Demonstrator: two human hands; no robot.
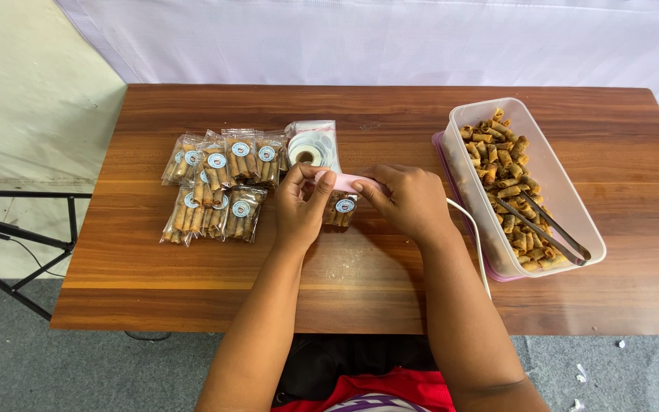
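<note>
My left hand [299, 204] and my right hand [409, 200] meet at the middle of the wooden table [360, 297]. Between them lies a small clear snack packet [341, 210] of brown rolled snacks with a round sticker. A pink handheld sealer [351, 181] rests across the packet's top; my right hand grips it, and its white cord [479, 252] runs back toward me. My left hand pinches the packet's upper edge by the sealer's tip.
A pile of several sealed packets [219, 187] lies to the left. A bag holding a sticker roll [310, 149] sits just behind my hands. On the right stands a clear plastic tub [566, 194] of loose rolled snacks with metal tongs [547, 221] inside.
</note>
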